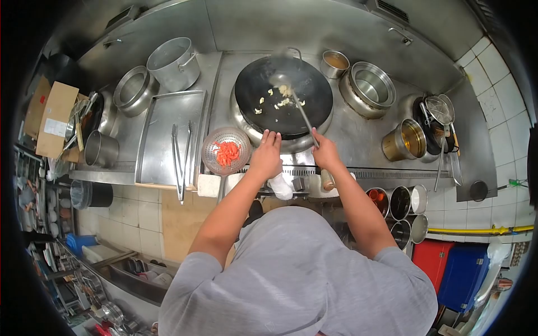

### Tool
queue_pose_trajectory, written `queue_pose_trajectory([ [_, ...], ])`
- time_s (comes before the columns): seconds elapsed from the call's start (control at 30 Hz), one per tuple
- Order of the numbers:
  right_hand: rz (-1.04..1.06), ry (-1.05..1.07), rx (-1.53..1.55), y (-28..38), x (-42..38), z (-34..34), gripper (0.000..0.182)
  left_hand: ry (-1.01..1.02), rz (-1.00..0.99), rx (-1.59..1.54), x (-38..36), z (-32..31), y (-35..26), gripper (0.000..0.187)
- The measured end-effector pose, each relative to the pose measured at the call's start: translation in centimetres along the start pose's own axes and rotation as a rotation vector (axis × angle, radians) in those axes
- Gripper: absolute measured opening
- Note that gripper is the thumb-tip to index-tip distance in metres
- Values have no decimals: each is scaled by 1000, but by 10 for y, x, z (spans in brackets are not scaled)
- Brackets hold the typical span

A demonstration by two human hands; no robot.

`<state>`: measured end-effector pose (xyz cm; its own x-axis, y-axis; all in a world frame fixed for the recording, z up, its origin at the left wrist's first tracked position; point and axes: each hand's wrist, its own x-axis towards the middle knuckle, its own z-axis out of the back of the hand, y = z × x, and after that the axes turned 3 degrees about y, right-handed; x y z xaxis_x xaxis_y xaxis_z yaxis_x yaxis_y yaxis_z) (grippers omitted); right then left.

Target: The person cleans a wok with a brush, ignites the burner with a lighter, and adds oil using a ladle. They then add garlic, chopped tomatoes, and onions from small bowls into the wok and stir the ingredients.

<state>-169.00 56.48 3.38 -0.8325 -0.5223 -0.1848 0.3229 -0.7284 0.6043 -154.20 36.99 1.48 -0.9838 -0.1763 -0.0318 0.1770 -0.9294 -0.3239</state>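
Observation:
A large black wok sits on the burner, with scattered pale yellow pieces that look like egg in it. My left hand grips the wok's near edge, a white cloth hanging below the palm. Closed around a long metal handle, my right hand holds a ladle whose head is down among the food; steam blurs that end. Left of my left hand, a perforated strainer holds orange-red pieces, perhaps shrimp or carrot.
Tongs lie across a metal tray on the left. Behind it stands a tall pot. Right of the wok are a small pot of brown liquid, a steel pot and an oil container. Several seasoning tins stand at lower right.

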Motion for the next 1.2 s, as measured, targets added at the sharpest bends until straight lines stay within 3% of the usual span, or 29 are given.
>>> queue_pose_trajectory([
  [0.07, 117, 130, 234, -13, -20, 3, 69, 4, 6, -2, -1, 3, -1, 87],
  [0.2, 214, 122, 134, -17, -94, 14, 67, 1, -2, -38, -3, 8, 0, 81],
  [0.27, 174, 196, 293, -35, -104, 13, 67, 13, -2, -46, -2, 8, -1, 82],
  [0.37, 7, 199, 386, -75, -58, -1, 69, 14, -3, 4, 0, 6, -2, 83],
  [0.4, 151, 88, 326, -75, -45, 8, 69, 23, 3, -8, 1, 5, -1, 86],
  [0.53, 128, -74, 377, -56, -12, -3, 66, 52, -3, -1, 2, 8, 1, 91],
  [0.6, -40, -111, 128, -23, -17, -5, 65, 40, -4, 6, 2, 5, 1, 90],
  [0.73, 55, 19, 241, -20, -28, -20, 65, 35, 1, 9, -1, 6, -1, 89],
  [0.87, 137, 125, 200, 1, -87, 0, 67, 48, 25, 6, -1, 10, -1, 90],
  [0.93, 140, 202, 405, -11, -102, 1, 68, 67, 37, -22, -3, 16, -5, 82],
  [1.1, 132, 157, 236, -50, -48, -3, 70, 65, 28, 8, -1, 13, -6, 84],
  [1.2, -7, 160, 481, -35, -13, 17, 67, 71, 24, 19, 1, 9, -2, 87],
])
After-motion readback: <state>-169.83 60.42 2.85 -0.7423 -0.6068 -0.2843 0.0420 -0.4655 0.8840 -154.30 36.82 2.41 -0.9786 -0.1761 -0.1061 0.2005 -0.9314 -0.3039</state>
